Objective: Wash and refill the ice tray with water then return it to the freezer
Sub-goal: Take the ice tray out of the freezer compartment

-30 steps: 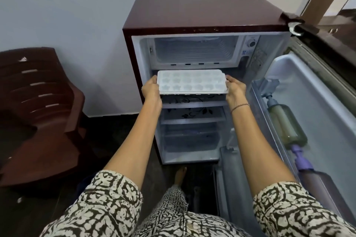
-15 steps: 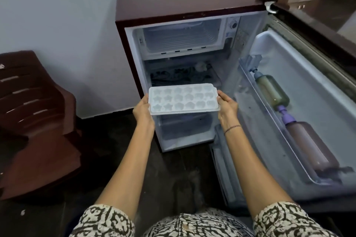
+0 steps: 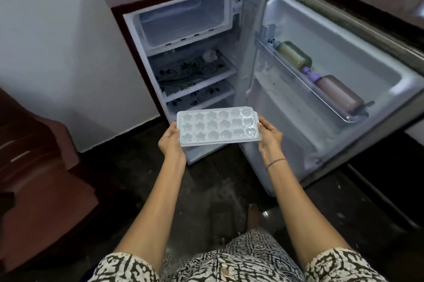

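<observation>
A white ice tray [image 3: 218,126] with star and heart shaped cells is held level in front of the open mini fridge [image 3: 197,70]. My left hand [image 3: 171,141] grips its left short edge. My right hand [image 3: 269,138] grips its right short edge, a thin bracelet on that wrist. The freezer compartment [image 3: 183,22] at the top of the fridge stands open and looks empty. The tray hangs low, about level with the fridge's bottom shelf.
The fridge door [image 3: 339,79] is swung wide to the right, with two bottles [image 3: 296,55] lying in its rack. A brown plastic chair [image 3: 39,167] stands at the left. The floor is dark, and a bare foot [image 3: 253,215] shows below the tray.
Both hands have drawn the tray out from just under the freezer, down and toward me. The camera has risen and pulled back from the fridge.
</observation>
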A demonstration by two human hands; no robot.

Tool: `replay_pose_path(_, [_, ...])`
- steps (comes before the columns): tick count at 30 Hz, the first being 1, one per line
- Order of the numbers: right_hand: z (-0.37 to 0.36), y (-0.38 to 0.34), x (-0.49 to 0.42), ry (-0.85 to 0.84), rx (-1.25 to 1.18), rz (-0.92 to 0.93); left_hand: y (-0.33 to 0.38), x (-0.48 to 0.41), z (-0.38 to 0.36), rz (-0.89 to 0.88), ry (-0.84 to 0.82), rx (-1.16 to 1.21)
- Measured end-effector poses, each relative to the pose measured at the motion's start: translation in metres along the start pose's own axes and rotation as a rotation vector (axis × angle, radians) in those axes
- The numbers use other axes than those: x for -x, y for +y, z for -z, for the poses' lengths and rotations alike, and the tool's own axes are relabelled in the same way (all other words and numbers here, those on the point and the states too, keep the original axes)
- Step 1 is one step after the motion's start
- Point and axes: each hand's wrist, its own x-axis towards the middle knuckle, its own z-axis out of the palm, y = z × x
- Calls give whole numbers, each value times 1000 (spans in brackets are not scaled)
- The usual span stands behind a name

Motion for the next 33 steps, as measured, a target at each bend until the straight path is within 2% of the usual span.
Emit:
replay_pose_path(22, [229,-29,51,423,-173,93,-146,117,-49,160,-305,-215])
replay_pose_path(33, [350,-58,56,596,-217,102,-219,200,-96,153,-468,-334])
